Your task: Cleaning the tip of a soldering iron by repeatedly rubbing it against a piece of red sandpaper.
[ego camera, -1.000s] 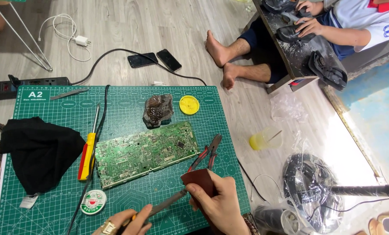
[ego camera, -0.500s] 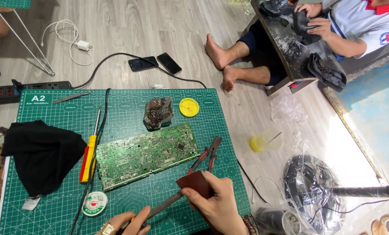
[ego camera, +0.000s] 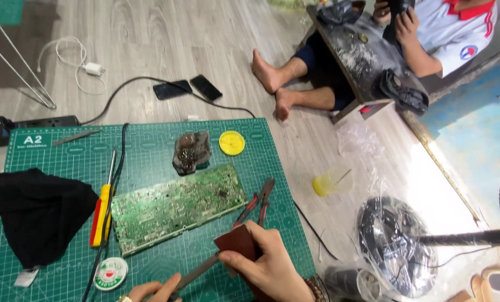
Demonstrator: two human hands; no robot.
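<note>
Both hands (ego camera: 227,274) on a soldering iron (ego camera: 196,272) beside circuit board (ego camera: 177,206).

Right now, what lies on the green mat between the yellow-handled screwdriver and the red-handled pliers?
In the head view, the green circuit board lies flat between the yellow-handled screwdriver and the red-handled pliers, on the green cutting mat.

My left hand (ego camera: 152,291) is cut off by the bottom edge; I see only fingertips and part of a ring. My right hand (ego camera: 269,265) hides most of the brown block (ego camera: 236,243) it grips, and I cannot tell what that block is. The thin metal tool (ego camera: 196,273) runs under both hands, its ends concealed. The circuit board (ego camera: 177,207) components are too small to identify. The seated person's (ego camera: 445,33) upper body is cropped at the top edge.
</note>
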